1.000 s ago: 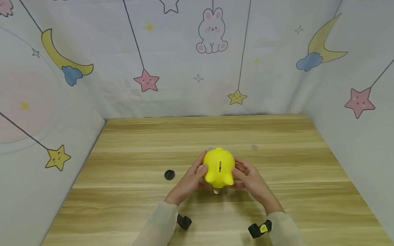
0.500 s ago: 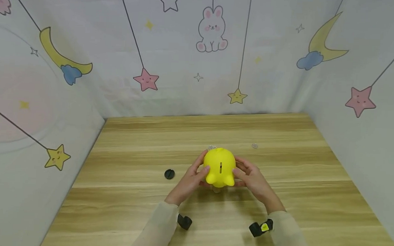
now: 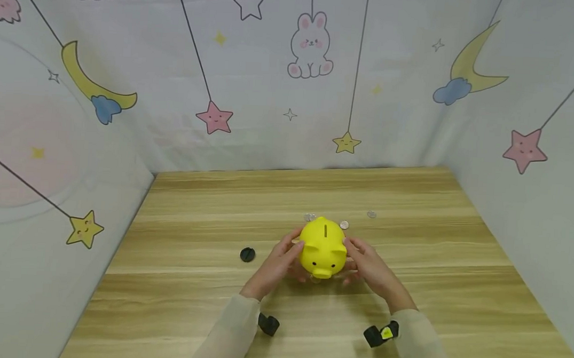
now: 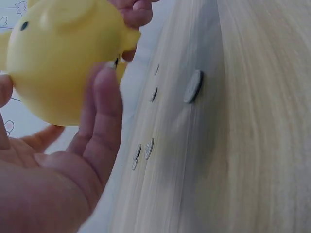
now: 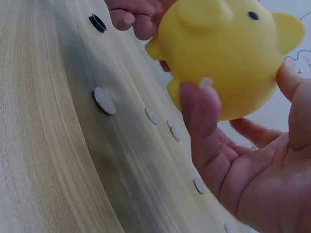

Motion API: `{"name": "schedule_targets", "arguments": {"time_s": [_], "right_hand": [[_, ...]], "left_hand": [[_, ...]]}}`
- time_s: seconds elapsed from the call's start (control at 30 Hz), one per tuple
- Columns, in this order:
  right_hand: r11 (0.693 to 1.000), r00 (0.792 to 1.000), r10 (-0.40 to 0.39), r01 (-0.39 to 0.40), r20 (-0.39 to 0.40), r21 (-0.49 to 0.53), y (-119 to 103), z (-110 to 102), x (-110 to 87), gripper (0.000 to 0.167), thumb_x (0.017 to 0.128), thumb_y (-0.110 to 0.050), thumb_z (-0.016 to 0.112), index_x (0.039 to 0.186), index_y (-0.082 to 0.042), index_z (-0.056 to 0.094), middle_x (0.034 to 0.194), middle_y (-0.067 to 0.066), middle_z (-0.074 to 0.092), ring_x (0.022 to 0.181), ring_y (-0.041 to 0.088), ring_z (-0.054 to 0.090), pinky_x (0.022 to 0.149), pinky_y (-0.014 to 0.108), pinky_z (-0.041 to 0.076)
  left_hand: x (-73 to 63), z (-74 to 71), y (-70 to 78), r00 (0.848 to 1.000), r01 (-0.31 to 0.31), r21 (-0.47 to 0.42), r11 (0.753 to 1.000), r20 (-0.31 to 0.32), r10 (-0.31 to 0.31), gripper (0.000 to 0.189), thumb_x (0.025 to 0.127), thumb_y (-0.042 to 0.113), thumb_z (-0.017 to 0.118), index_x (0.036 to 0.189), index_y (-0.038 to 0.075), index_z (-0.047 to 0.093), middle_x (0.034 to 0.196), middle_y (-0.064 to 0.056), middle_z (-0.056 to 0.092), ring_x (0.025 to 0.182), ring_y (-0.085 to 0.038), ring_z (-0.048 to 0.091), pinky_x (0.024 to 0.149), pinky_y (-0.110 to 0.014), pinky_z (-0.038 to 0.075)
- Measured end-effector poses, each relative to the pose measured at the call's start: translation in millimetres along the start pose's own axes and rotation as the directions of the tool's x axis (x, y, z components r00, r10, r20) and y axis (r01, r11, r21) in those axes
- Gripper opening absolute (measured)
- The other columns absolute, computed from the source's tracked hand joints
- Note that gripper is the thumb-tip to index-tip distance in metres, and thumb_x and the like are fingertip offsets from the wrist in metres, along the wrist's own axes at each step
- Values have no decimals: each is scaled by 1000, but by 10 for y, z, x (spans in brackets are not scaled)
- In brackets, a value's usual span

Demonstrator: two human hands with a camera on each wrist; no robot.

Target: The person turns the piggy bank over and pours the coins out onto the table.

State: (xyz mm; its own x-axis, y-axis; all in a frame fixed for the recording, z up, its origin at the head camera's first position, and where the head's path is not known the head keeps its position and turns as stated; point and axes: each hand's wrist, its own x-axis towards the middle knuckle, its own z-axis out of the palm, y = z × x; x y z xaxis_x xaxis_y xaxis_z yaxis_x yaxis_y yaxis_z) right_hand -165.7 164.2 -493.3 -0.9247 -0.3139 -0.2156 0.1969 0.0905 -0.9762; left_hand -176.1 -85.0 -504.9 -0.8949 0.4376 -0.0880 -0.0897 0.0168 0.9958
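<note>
A yellow piggy bank (image 3: 323, 250) is held between both hands, raised over the table. Its face with two black eyes and a snout points toward the person, and the coin slot shows on top. The left hand (image 3: 277, 261) grips its left side, thumb near the ear. On the opposite side the right hand (image 3: 372, 268) holds it the same way, fingers curled under the belly in the right wrist view. Below the snout lies a silver coin (image 5: 104, 100), mostly hidden in the head view. Behind the bank are further coins (image 3: 345, 225).
A round black plug (image 3: 247, 254) lies left of the left hand. One coin (image 3: 371, 214) sits farther back to the right. White cloth printed with stars and moons (image 3: 253, 81) surrounds the wooden table (image 3: 190, 303) at the back and sides.
The piggy bank has tilted: its face has come up into view and its slot has moved toward the back. A coin now shows behind its right side. Both hands keep their hold.
</note>
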Motion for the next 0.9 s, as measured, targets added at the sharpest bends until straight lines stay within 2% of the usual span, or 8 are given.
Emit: {"name": "schedule_targets", "arguments": {"time_s": [0.07, 0.13, 0.23, 0.4, 0.57, 0.7, 0.8, 0.9], "right_hand": [[998, 998, 55, -55, -24, -16, -25, 41, 2, 68, 104, -57, 36, 135, 2, 47, 95, 14, 64, 71, 27, 65, 55, 32, 53], [992, 991, 122, -123, -49, -36, -55, 94, 13, 72, 101, -65, 33, 113, 1, 59, 75, 8, 62, 55, 19, 57, 47, 24, 45], [974, 975, 210, -215, -70, -76, -114, 172, 31, 78, 95, -75, 29, 77, -6, 61, 54, 2, 51, 42, 9, 40, 40, 20, 34], [951, 963, 266, -269, -41, -149, -173, 211, 28, 85, 91, -81, 23, 56, -10, 55, 45, 0, 44, 34, 7, 32, 34, 20, 27], [945, 956, 293, -295, -30, -145, -151, 209, 2, 86, 92, -80, 23, 62, -7, 58, 46, 0, 47, 35, 7, 35, 34, 19, 28], [948, 956, 284, -291, -72, -128, -120, 211, -5, 83, 93, -78, 27, 82, -4, 62, 55, 4, 55, 40, 8, 42, 38, 19, 33], [957, 959, 267, -276, -99, -95, -103, 204, 0, 80, 96, -74, 29, 102, 0, 60, 63, 10, 59, 43, 10, 47, 40, 19, 38], [969, 969, 226, -234, -98, -76, -108, 184, 9, 77, 99, -68, 31, 118, 2, 56, 74, 14, 64, 48, 14, 54, 41, 20, 42]], "left_hand": [[3, 23, 9, 998, 45, 54, 998, -46, -42, 56, 104, 55, 39, 136, 11, 52, 98, -14, 59, 61, -20, 57, 56, -34, 54], [10, 52, 31, 991, 103, 128, 986, -93, -91, 67, 102, 63, 31, 108, 5, 65, 79, -11, 63, 50, -17, 49, 47, -29, 47], [20, 85, 79, 971, 210, 206, 956, -156, -180, 85, 96, 75, 21, 71, 6, 64, 56, -8, 60, 43, -15, 44, 42, -27, 37], [7, 91, 144, 949, 300, 249, 921, -180, -261, 91, 88, 84, 15, 58, 10, 58, 48, -4, 52, 41, -15, 41, 40, -26, 30], [-8, 95, 128, 939, 332, 237, 913, -173, -296, 91, 87, 85, 17, 59, 9, 59, 50, -5, 54, 42, -15, 41, 41, -25, 31], [-4, 117, 108, 938, 322, 214, 922, -208, -279, 89, 90, 82, 21, 65, 7, 63, 55, -7, 59, 44, -14, 44, 42, -24, 36], [4, 134, 103, 945, 288, 218, 932, -224, -240, 82, 98, 72, 23, 81, 4, 66, 63, -11, 63, 47, -15, 49, 43, -25, 43], [9, 125, 97, 954, 248, 213, 945, -225, -199, 69, 103, 62, 26, 111, 5, 65, 76, -14, 63, 51, -19, 56, 46, -28, 49]]}}
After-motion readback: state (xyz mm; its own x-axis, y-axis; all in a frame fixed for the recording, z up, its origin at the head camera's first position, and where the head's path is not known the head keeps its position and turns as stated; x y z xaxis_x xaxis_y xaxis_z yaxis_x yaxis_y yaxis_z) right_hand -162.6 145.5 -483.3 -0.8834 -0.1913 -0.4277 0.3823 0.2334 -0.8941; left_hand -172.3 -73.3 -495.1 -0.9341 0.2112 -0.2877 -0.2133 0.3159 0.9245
